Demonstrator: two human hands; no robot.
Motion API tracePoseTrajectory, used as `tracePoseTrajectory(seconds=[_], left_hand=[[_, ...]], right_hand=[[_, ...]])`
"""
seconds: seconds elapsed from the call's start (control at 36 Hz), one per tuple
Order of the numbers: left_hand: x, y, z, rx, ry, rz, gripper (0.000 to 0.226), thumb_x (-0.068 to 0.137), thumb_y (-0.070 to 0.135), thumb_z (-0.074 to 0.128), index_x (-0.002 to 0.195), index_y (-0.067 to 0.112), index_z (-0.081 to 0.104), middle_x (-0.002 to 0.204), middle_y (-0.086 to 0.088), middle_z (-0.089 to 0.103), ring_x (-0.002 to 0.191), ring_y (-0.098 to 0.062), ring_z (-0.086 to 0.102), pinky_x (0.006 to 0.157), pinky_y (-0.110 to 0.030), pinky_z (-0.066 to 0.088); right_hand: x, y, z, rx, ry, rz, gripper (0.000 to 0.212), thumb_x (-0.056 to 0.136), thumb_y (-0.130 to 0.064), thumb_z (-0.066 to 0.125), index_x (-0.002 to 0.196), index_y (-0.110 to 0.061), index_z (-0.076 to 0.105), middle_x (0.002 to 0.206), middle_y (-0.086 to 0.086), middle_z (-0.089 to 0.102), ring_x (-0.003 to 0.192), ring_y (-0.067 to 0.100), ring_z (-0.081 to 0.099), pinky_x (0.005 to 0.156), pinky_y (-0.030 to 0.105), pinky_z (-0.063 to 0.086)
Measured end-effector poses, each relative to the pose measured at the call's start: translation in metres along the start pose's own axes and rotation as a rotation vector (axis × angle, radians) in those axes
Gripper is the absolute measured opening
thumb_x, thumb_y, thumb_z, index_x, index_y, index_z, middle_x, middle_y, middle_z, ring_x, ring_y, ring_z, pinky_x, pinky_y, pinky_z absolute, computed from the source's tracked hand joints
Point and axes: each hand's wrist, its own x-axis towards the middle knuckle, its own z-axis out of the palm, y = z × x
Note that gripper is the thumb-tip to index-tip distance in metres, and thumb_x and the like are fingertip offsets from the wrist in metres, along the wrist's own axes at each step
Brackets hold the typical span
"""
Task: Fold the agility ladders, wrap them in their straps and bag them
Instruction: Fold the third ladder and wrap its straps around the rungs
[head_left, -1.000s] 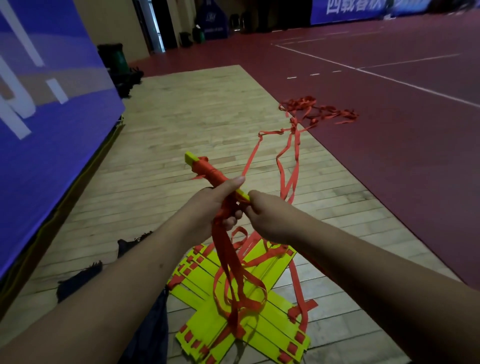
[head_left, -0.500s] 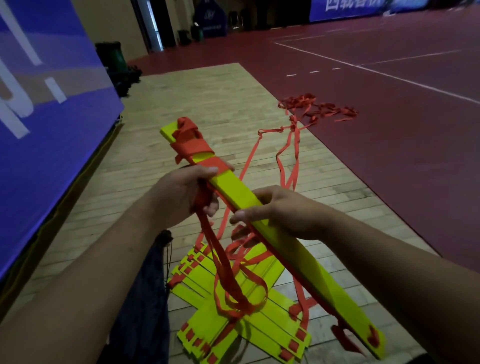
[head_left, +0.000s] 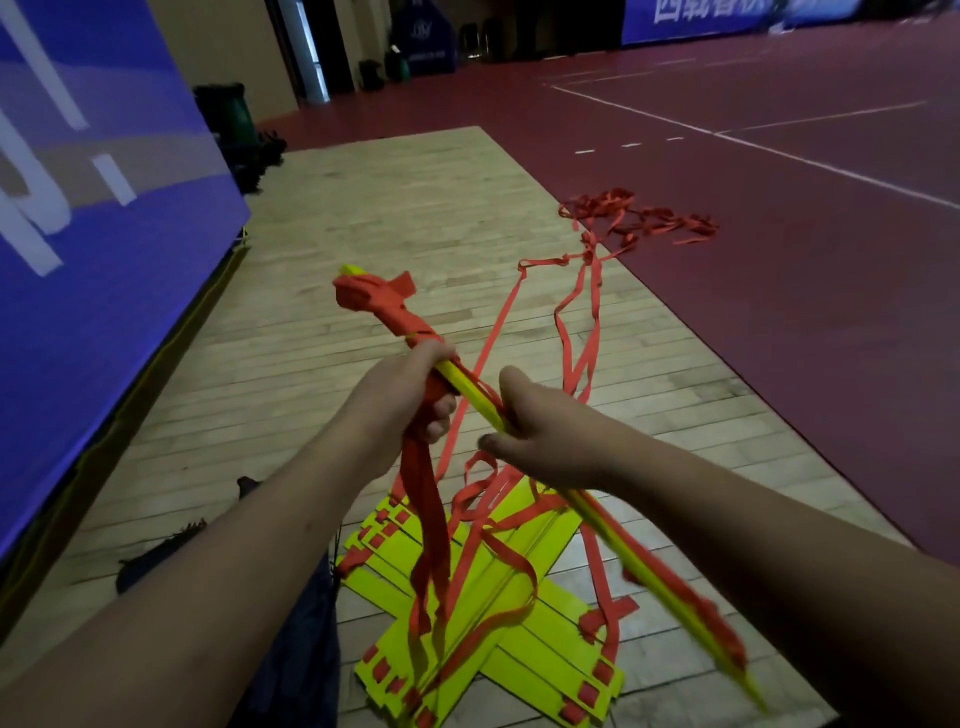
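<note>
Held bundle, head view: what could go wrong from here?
The trailing strap runs to a tangled heap on the red floor; pulling it in may tighten a knot.
Hanging loops drape over the rung stack below; they could snag and drag it.
The wrap covers only the far end of the held bundle, gripped by the left hand and right hand; its near end may fan out.

Indoor sports hall, shown by maroon court flooring (head_left: 779, 322) marked with white lines (head_left: 831, 167), pale wooden boards (head_left: 415, 218) laid beside it, a large blue printed panel (head_left: 104, 270) set at the left, a blue banner (head_left: 701, 18) hung on the far wall, agility ladder rungs (head_left: 550, 675) piled on the boards.
</note>
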Motion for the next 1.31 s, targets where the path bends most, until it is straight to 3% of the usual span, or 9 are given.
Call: tracePoseTrajectory(seconds=[0.11,0.22,0.36,0.53,0.72,0.92,1.06,1.17,1.31], left_hand=[[0.003,0.006,-0.006,-0.132,-0.014,0.102,0.032,0.099,0.025,0.049,0.07,0.011,0.046,0.046,-0.005,0.039,0.037,-0.017,0.034,0.039,-0.024,0.026],[0.0,0.009,-0.014,-0.16,-0.216,0.185,0.039,0.101,0.029,0.043,0.067,0.01,0.045,0.047,-0.005,0.037,0.039,-0.018,0.036,0.041,-0.024,0.032],[-0.002,0.016,-0.023,-0.24,-0.226,0.216,0.038,0.095,0.032,0.047,0.063,0.013,0.055,0.049,-0.005,0.038,0.04,-0.017,0.039,0.042,-0.024,0.035],[-0.004,0.013,-0.033,0.051,-0.249,0.075,0.038,0.088,0.048,0.056,0.084,0.01,0.056,0.055,-0.005,0.047,0.043,-0.018,0.047,0.043,-0.023,0.039],[0.003,0.008,-0.033,-0.079,-0.132,0.1,0.029,0.091,0.038,0.06,0.079,0.013,0.051,0.052,0.001,0.043,0.042,-0.012,0.043,0.043,-0.019,0.031],[0.002,0.001,-0.027,0.123,-0.177,-0.058,0.056,0.095,0.053,0.054,0.108,-0.002,0.057,0.064,-0.01,0.059,0.053,-0.021,0.058,0.046,-0.023,0.047],[0.0,-0.004,-0.01,0.032,-0.115,-0.048,0.039,0.097,0.043,0.057,0.082,0.008,0.056,0.056,-0.008,0.055,0.043,-0.016,0.049,0.039,-0.02,0.037],[0.004,0.007,-0.012,-0.197,-0.09,-0.001,0.028,0.097,0.027,0.052,0.079,0.007,0.059,0.057,-0.007,0.053,0.041,-0.013,0.046,0.036,-0.018,0.03],[-0.002,0.012,-0.023,-0.267,-0.219,0.132,0.039,0.082,0.036,0.052,0.092,0.002,0.068,0.058,-0.004,0.057,0.043,-0.011,0.045,0.039,-0.018,0.029]], right_hand=[[0.0,0.002,-0.012,0.334,0.053,0.045,0.038,0.096,-0.049,0.061,0.105,-0.014,0.051,0.091,0.004,0.062,0.077,0.017,0.062,0.07,0.036,0.052],[-0.003,0.012,-0.017,0.771,-0.14,0.126,0.042,0.095,-0.046,0.06,0.12,-0.013,0.061,0.108,0.013,0.071,0.097,0.03,0.073,0.092,0.048,0.058],[-0.008,0.011,-0.015,1.146,-0.4,0.053,0.027,0.102,-0.022,0.05,0.115,0.001,0.057,0.099,0.027,0.069,0.076,0.032,0.07,0.073,0.038,0.06],[-0.008,0.011,-0.021,1.023,-0.303,0.055,0.024,0.106,-0.016,0.048,0.119,0.003,0.055,0.084,0.02,0.068,0.057,0.023,0.062,0.056,0.032,0.054],[-0.007,0.012,-0.02,0.853,-0.282,0.093,0.029,0.106,-0.021,0.049,0.114,0.004,0.06,0.08,0.013,0.069,0.068,0.025,0.064,0.062,0.033,0.055],[0.001,0.015,-0.015,0.328,-0.04,0.098,0.024,0.106,-0.024,0.049,0.118,-0.007,0.061,0.091,0.01,0.07,0.069,0.017,0.065,0.059,0.025,0.054],[0.001,0.011,-0.002,0.15,-0.102,0.083,0.027,0.104,-0.032,0.054,0.115,-0.008,0.059,0.089,0.009,0.062,0.071,0.015,0.056,0.065,0.032,0.049],[-0.002,0.007,-0.02,0.314,-0.087,0.025,0.034,0.098,-0.04,0.062,0.114,-0.01,0.068,0.095,0.008,0.071,0.082,0.016,0.065,0.072,0.033,0.05],[-0.009,0.011,-0.023,0.695,-0.226,0.05,0.021,0.093,-0.033,0.071,0.103,-0.015,0.073,0.079,-0.003,0.071,0.071,0.014,0.066,0.065,0.025,0.051]])
